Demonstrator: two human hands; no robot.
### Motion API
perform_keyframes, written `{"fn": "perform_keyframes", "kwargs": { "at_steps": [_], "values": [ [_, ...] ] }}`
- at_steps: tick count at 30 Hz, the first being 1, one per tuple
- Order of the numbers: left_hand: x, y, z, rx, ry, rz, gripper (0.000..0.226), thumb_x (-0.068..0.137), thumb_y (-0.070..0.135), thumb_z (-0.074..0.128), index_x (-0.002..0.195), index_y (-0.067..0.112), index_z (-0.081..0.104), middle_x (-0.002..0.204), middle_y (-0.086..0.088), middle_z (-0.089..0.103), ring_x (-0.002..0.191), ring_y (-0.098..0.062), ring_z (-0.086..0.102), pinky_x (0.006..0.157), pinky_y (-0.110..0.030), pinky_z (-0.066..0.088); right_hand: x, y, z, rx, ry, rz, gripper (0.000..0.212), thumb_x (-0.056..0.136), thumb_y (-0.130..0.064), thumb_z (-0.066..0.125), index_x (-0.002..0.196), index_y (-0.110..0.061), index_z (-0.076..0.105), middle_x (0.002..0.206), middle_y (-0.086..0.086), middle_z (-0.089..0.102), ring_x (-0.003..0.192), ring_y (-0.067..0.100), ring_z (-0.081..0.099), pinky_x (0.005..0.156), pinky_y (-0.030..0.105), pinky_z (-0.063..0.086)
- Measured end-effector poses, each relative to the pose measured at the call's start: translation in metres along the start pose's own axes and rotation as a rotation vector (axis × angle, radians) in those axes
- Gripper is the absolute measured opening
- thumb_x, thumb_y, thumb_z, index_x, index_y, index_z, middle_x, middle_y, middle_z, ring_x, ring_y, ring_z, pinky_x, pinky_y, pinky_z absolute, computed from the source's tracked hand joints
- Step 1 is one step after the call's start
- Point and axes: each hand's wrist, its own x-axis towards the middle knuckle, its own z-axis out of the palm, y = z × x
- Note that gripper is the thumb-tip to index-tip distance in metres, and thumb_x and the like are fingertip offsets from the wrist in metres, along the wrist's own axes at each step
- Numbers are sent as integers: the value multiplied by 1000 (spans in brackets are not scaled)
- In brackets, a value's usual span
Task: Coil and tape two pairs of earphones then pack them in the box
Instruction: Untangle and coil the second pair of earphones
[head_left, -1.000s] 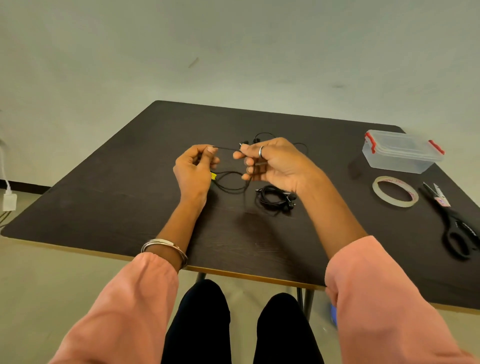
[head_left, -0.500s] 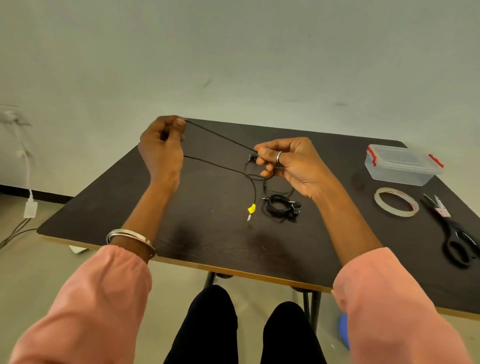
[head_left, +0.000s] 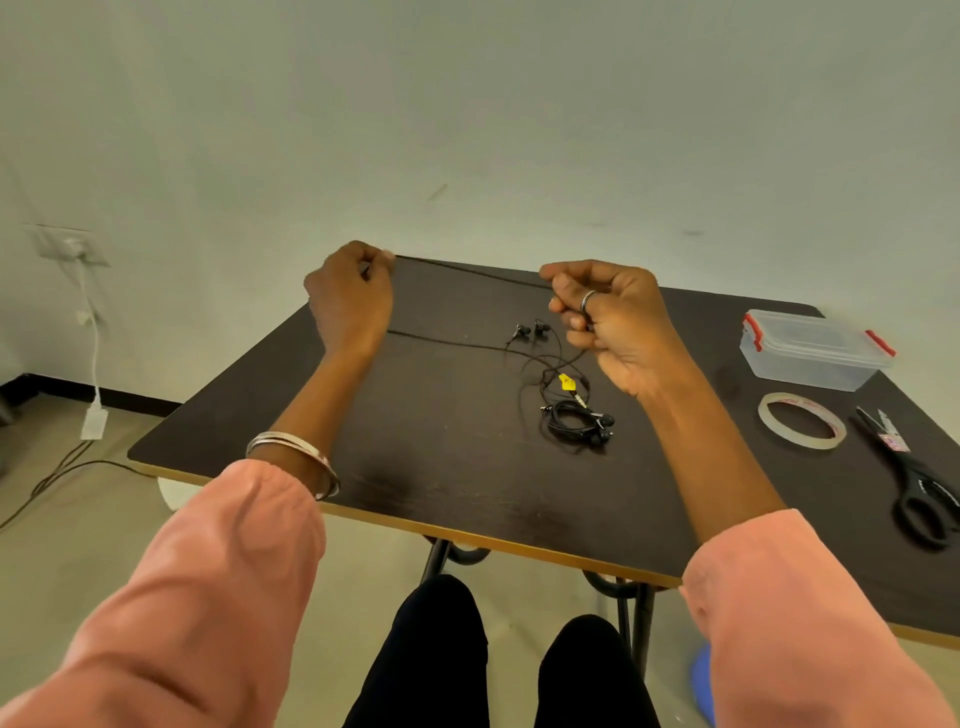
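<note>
Two hands now stand wider apart than a moment ago, my left hand (head_left: 349, 291) and right hand (head_left: 608, 312) each pinching the loose earphones (head_left: 467, 275) taut above the table (head_left: 441, 467), straightened ready for coiling.

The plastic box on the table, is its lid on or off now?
On. The clear lid lies flat on the plastic box, with the red clips at both ends. Whether the clips are latched, I cannot tell.
</note>
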Motion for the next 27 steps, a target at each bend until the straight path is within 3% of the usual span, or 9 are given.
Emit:
{"fn": "perform_keyframes", "kwargs": {
  "at_steps": [3,8,11,15,17,19,22,25,27],
  "values": [
    [2,-11,-11,188,45,235,23,93,37,56,96,18,69,78,-7,68,80,-29,63,67,-32,45,-3,-5,-6,-265,2,-14,8,90,-10,65,92,-10,73,66,2,67,42,5,44,38,16,31],
    [-3,-16,-18,238,130,62,22,93,44,51,92,29,67,76,1,69,78,-26,61,62,-29,36,-4,-3,1,-361,207,-238,7,85,-8,69,83,-13,73,77,2,72,45,-1,52,44,14,40],
    [-8,-18,-17,79,2,-103,21,91,42,53,92,27,69,68,10,61,79,-22,62,63,-28,41,-2,-8,8,-330,199,-320,7,84,-10,71,87,-15,74,81,-1,74,56,1,57,51,15,43],
    [-12,-10,-16,446,-341,-269,27,83,37,63,108,26,67,118,-8,62,119,-34,51,98,-47,36,7,-16,9,-419,103,-281,12,84,-8,71,93,-15,73,89,6,73,74,13,64,65,22,51],
    [-12,5,-19,643,-485,-103,51,82,44,66,125,21,55,140,-12,46,132,-37,36,107,-54,26,10,-17,13,-494,59,-279,12,83,-5,72,92,-12,72,90,10,73,78,15,65,71,25,55],
    [-15,29,-21,394,-603,181,62,85,45,64,140,25,44,145,-5,45,136,-25,37,111,-47,29,12,-17,22,-508,35,-283,11,81,-4,74,91,-8,71,85,11,72,71,11,66,66,21,54],
    [-28,59,-19,-90,-824,237,36,92,25,62,128,19,60,115,0,70,108,-6,63,95,-22,47,15,-16,34,-467,75,-291,16,79,-6,76,92,-5,67,72,6,71,52,9,62,53,17,48],
    [-30,69,-17,-89,-729,135,17,95,14,57,99,3,70,71,-4,70,52,-3,62,60,-17,50,16,-15,35,-404,151,-307,21,76,-7,79,90,-8,63,68,2,72,43,12,60,49,22,48],
    [-25,69,-22,-44,-740,116,19,96,15,57,89,4,71,64,-1,65,44,0,52,53,-16,47,16,-14,28,-404,158,-308,28,72,-15,83,91,-11,63,67,2,72,43,13,60,48,22,51]
  ]
}}
